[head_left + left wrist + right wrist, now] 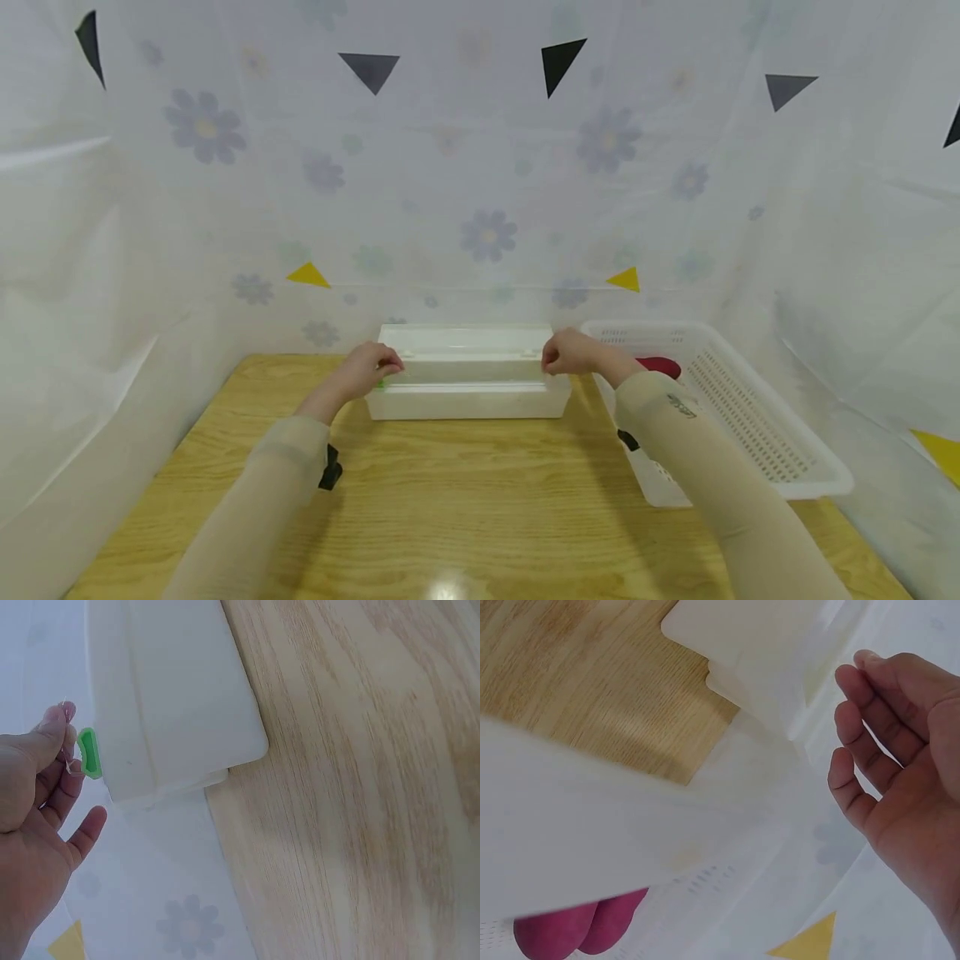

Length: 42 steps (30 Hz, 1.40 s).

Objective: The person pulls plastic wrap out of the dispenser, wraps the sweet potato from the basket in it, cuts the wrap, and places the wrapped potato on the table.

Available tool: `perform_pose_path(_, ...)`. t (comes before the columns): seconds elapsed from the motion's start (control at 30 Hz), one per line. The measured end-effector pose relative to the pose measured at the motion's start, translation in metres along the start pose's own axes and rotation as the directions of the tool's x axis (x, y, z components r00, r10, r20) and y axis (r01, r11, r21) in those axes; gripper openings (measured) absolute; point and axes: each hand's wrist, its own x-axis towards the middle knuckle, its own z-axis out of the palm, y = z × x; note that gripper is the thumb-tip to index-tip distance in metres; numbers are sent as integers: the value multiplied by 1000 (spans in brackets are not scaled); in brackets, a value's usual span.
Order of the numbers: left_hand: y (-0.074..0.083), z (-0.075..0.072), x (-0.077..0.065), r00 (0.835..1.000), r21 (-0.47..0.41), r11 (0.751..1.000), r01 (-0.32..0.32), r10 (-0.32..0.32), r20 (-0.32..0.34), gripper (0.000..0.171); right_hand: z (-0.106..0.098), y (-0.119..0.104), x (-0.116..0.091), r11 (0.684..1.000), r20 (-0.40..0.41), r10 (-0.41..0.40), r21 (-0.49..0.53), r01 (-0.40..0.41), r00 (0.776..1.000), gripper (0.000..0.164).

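A long white cling film dispenser (pixel 467 405) lies on the table near the back, its lid (pixel 465 337) raised behind it. My left hand (pixel 367 369) is at the dispenser's left end, where thumb and fingertips pinch a thin clear film. Right beside those fingertips, a small green slider (pixel 90 753) sticks out from the dispenser's end. At the right end, my right hand (pixel 573 352) pinches with thumb and index finger at the film's other side; its remaining fingers are loosely bent (pixel 862 750). Between the two hands the see-through film (pixel 472 371) spans the dispenser's top.
To the right stands a white perforated plastic basket (pixel 813 479), partly under my right forearm. Inside it lie smooth, rounded dark-pink things (pixel 555 930). A flower-patterned white curtain (pixel 480 167) hangs close behind the dispenser. Wooden tabletop (pixel 465 492) stretches in front.
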Motion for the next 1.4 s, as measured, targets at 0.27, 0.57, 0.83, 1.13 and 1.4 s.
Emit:
perform_pose_path(0.27, 5, -1, 2, 998, 43, 999, -20, 22, -59, 13, -2, 0, -3, 1000, -57, -21, -16, 20, 998, 13)
perform_pose_path(0.57, 9, -3, 3, 987, 51, 998, -29, 37, -159, 13, -2, -1, -9, 1000, -163, 1, -20, -5, 987, 15)
perform_pose_path(0.83, 16, -8, 4, 979, 170, 985, 30, 5, -202, 14, -3, -2, -13, 1000, -218, -2, -9, 0, 976, 15)
perform_pose_path(1.13, 16, -15, 3, 979, 129, 992, 13, 14, -206, 15, -5, -2, -14, 999, -230, 48, 26, -43, 972, 17)
perform_pose_path(1.4, 17, -23, 4, 972, 142, 990, -23, 55, -230, 12, -7, -2, -14, 998, -254, 57, 29, -51, 966, 17)
